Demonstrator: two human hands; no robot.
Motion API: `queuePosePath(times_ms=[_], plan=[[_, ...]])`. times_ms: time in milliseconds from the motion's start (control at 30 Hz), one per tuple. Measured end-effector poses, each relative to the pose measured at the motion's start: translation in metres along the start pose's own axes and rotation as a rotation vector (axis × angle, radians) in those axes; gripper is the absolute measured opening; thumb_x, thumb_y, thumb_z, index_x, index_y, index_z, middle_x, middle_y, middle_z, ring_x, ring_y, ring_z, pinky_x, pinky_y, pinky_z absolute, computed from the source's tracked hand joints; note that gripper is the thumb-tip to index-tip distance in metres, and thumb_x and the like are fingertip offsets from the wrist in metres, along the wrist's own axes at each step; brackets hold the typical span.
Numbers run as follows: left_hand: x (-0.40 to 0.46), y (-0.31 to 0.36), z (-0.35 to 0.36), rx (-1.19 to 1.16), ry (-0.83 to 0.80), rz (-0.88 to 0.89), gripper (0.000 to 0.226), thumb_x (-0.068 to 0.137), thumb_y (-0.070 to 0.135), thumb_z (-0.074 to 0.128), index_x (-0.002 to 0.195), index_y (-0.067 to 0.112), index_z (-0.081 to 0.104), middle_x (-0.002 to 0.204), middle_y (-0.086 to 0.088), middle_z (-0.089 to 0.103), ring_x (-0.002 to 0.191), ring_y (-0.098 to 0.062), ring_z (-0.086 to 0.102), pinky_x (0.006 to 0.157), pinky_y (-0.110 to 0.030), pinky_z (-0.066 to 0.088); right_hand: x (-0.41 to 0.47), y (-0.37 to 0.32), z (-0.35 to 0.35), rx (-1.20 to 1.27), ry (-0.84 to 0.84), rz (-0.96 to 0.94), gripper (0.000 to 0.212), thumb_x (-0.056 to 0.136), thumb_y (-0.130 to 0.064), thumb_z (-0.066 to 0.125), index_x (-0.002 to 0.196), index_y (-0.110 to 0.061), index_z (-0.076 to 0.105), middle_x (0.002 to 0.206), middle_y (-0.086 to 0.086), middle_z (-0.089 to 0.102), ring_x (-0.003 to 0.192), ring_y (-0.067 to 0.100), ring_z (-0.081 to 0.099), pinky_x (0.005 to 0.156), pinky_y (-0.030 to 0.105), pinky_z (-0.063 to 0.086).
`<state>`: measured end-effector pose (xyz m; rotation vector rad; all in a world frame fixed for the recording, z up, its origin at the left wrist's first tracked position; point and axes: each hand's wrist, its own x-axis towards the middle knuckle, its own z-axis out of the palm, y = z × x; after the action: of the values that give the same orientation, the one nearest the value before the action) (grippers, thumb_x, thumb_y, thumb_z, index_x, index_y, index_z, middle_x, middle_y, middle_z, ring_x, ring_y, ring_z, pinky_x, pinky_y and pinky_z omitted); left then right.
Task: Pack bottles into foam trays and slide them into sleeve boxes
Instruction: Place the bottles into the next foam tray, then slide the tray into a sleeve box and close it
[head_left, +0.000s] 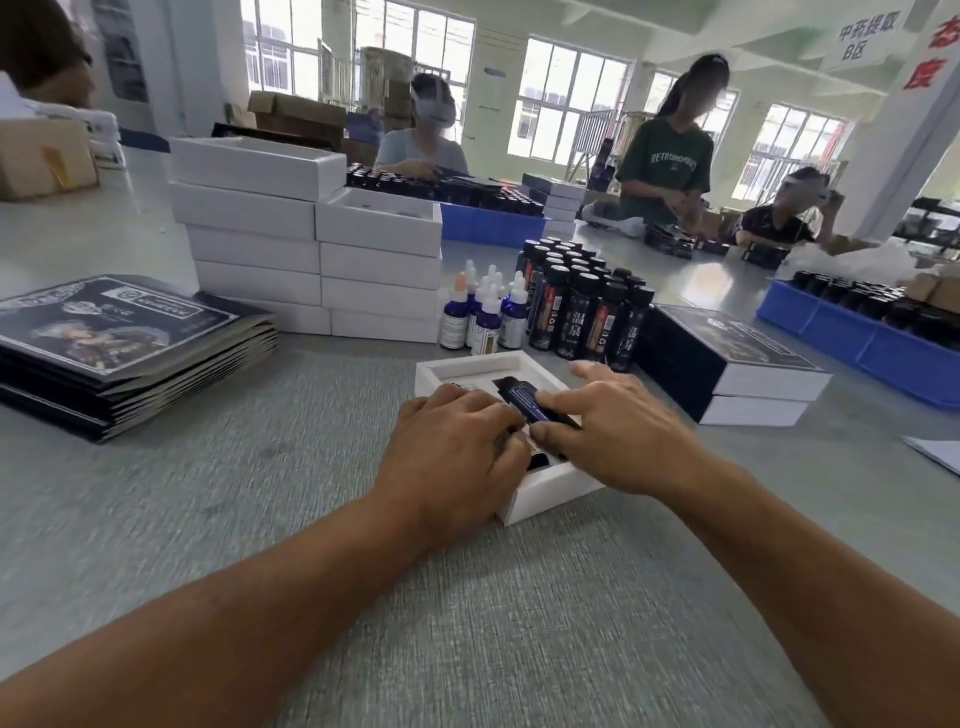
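Both hands are working over the white foam tray (550, 491) on the grey surface (260, 519). Left hand (457, 447), grip flat, is pressing down; right hand (613, 431), fingers extended, is seating a dark bottle (530, 400) w/ fingertips. Best to press evenly along the bottle, tray steadied. Spare bottles (582, 306) are standing just behind.

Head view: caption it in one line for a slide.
Both hands, left hand and right hand, press a dark bottle into a white foam tray on the grey table.

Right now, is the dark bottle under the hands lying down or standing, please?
Lying down: the dark bottle lies lengthwise in the white foam tray, beneath both hands.
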<state>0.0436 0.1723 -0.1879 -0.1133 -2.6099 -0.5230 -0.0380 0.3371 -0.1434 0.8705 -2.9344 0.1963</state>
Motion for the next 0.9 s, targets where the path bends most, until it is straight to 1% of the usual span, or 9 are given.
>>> queuePosePath(times_ms=[33,100,267,400,500,567,700,800,900], plan=[[-0.001,0.000,0.000,-0.001,0.001,-0.001,0.048,0.089,0.051,0.028,0.118,0.035,0.063,0.121,0.014,0.063,0.117,-0.011,0.046,0.099,-0.042,0.036,0.000,0.003,0.002,0.066,-0.022,0.004,0.053,0.094,-0.061,0.052,0.144,-0.042,0.048,0.141,0.004,0.050,0.121,0.020,0.050,0.092,0.038,0.045],[-0.001,0.000,0.000,0.001,0.007,-0.004,0.047,0.090,0.051,0.028,0.117,0.036,0.063,0.121,0.014,0.063,0.116,-0.011,0.046,0.098,-0.041,0.036,0.000,0.006,0.005,0.157,-0.060,0.003,0.057,0.094,-0.062,0.051,0.147,-0.042,0.043,0.124,-0.003,0.058,0.101,0.011,0.055,0.074,0.029,0.041],[-0.005,0.002,-0.004,0.017,-0.051,0.000,0.050,0.095,0.054,0.022,0.122,0.036,0.060,0.126,0.013,0.060,0.120,-0.010,0.044,0.101,-0.041,0.034,-0.004,0.003,0.001,0.161,-0.058,0.019,0.059,0.094,-0.062,0.051,0.148,-0.042,0.041,0.137,-0.002,0.056,0.116,0.017,0.051,0.092,0.035,0.043],[-0.018,0.007,-0.020,0.136,-0.103,0.027,0.065,0.092,0.064,0.007,0.121,0.038,0.059,0.129,0.013,0.059,0.124,-0.013,0.044,0.108,-0.047,0.025,-0.010,-0.007,-0.005,0.202,-0.083,-0.029,0.051,0.096,-0.053,0.055,0.145,-0.045,0.045,0.133,-0.003,0.057,0.112,0.015,0.053,0.094,0.037,0.046],[-0.041,0.008,-0.042,0.222,-0.133,0.093,0.072,0.090,0.071,0.004,0.126,0.038,0.057,0.132,0.009,0.057,0.128,-0.016,0.041,0.113,-0.051,0.017,-0.016,-0.023,-0.009,0.348,-0.142,-0.136,0.044,0.096,-0.038,0.061,0.137,-0.052,0.051,0.135,-0.004,0.057,0.112,0.013,0.055,0.085,0.023,0.044],[-0.061,0.001,-0.058,0.266,-0.179,0.118,0.073,0.088,0.076,0.007,0.137,0.038,0.046,0.138,0.007,0.052,0.132,-0.017,0.036,0.114,-0.047,0.018,-0.016,-0.041,-0.011,0.395,-0.173,-0.235,0.045,0.096,-0.030,0.063,0.134,-0.052,0.055,0.146,-0.005,0.050,0.126,0.010,0.049,0.090,0.012,0.036],[-0.099,-0.017,-0.076,0.362,-0.219,0.081,0.062,0.092,0.064,0.031,0.148,0.037,0.025,0.149,0.009,0.037,0.136,-0.017,0.027,0.114,-0.041,0.023,-0.012,-0.080,-0.007,0.391,-0.176,-0.333,0.047,0.098,-0.019,0.060,0.137,-0.044,0.056,0.158,-0.006,0.037,0.142,0.012,0.035,0.110,0.021,0.023],[-0.109,-0.012,-0.076,0.400,-0.151,0.023,0.054,0.095,0.056,0.032,0.145,0.037,0.029,0.146,0.007,0.041,0.132,-0.020,0.032,0.111,-0.042,0.026,-0.013,-0.090,0.002,0.400,-0.157,-0.343,0.047,0.100,-0.018,0.058,0.140,-0.041,0.054,0.161,-0.005,0.032,0.146,0.015,0.031,0.120,0.029,0.019],[-0.105,-0.008,-0.075,0.411,-0.145,0.025,0.053,0.093,0.058,0.032,0.140,0.035,0.036,0.140,0.003,0.047,0.128,-0.023,0.038,0.106,-0.046,0.031,-0.016,-0.088,0.007,0.395,-0.134,-0.328,0.046,0.101,-0.023,0.056,0.141,-0.046,0.050,0.161,-0.006,0.030,0.147,0.020,0.027,0.123,0.045,0.019]])
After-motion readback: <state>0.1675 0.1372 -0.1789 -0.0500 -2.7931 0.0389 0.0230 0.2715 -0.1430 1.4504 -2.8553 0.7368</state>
